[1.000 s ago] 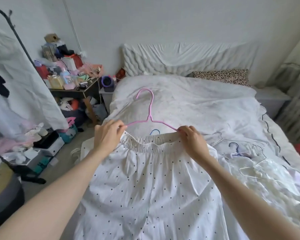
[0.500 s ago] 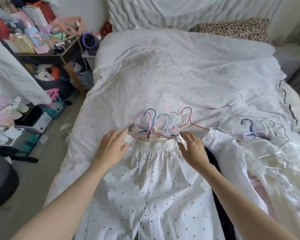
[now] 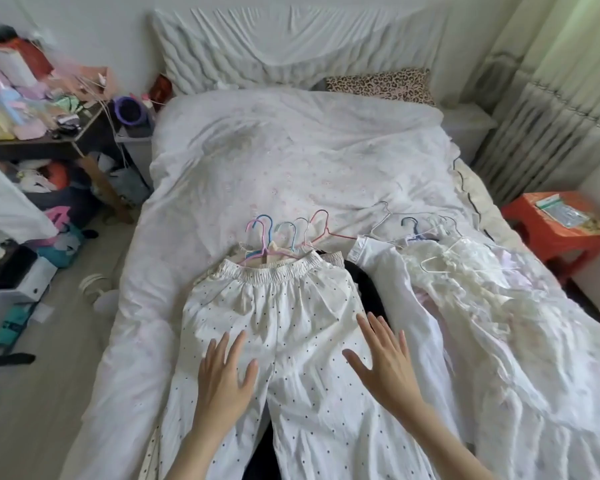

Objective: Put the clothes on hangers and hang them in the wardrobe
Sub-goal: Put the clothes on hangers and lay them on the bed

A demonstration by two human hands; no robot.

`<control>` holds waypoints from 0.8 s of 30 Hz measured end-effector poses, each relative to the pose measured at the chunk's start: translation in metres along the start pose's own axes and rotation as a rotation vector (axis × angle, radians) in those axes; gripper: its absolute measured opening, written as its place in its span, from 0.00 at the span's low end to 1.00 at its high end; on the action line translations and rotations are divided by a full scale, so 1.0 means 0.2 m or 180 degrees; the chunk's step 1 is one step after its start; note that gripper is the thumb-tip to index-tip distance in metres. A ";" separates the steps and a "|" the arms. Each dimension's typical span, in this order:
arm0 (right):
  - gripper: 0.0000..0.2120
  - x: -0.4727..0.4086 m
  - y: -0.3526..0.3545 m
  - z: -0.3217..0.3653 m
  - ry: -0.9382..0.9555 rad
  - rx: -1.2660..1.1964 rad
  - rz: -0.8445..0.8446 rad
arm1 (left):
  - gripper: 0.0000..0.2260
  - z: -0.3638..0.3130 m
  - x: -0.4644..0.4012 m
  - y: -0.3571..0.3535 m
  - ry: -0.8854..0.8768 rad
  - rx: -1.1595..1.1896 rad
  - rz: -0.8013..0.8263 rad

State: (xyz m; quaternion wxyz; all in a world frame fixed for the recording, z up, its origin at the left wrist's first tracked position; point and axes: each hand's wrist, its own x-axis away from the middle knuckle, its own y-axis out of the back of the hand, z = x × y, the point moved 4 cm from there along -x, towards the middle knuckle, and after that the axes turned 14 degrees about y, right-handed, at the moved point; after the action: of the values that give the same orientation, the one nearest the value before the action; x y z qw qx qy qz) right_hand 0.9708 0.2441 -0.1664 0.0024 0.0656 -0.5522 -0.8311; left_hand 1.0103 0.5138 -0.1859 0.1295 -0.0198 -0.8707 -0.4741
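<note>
both hands (image 3: 224, 375) off waistband | fingers released on dotted trousers (image 3: 284, 317) | 5 hanger hooks (image 3: 284, 230)

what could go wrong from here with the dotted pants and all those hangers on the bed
1. The dotted pants lie on top of a stack of garments whose hanger hooks crowd together; lifting one hook may drag its neighbours along.
2. Both the left hand and right hand are flat and open over the pant legs, nothing gripped, so the waistband could slip off its pink hanger when lifted.
</note>
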 end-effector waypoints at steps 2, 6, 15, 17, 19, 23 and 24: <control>0.42 0.25 0.07 -0.03 -0.0310 0.0015 -0.0207 | 0.38 0.02 0.11 -0.01 -0.0192 -0.0058 0.0177; 0.39 0.77 0.20 -0.05 -0.1066 0.0205 -0.0491 | 0.39 -0.06 0.25 -0.04 -0.0899 -0.0423 0.0425; 0.40 1.95 0.32 0.08 -0.2707 0.0359 -0.0917 | 0.40 -0.48 0.97 -0.45 -0.2572 -0.0982 0.1311; 0.38 2.21 0.41 0.07 -0.3060 0.0490 -0.1072 | 0.42 -0.61 1.14 -0.54 -0.2906 -0.0988 0.1469; 0.40 2.44 0.52 0.08 -0.3345 0.0632 -0.1229 | 0.40 -0.76 1.31 -0.63 -0.3351 -0.0945 0.1547; 0.42 2.88 0.69 0.10 -0.3769 0.1004 -0.1603 | 0.29 -1.07 1.77 -0.86 -0.4216 -0.0872 0.1711; 0.41 2.99 0.72 0.10 -0.3851 0.1065 -0.1664 | 0.26 -1.14 1.90 -0.91 -0.4396 -0.0834 0.1733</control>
State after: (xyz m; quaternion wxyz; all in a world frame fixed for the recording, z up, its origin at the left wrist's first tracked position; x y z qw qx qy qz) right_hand 0.3668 0.1604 -0.0899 -0.5181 -0.2800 -0.5435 -0.5981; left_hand 0.6617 0.1909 -0.1236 -0.3366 -0.5423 -0.6548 -0.4048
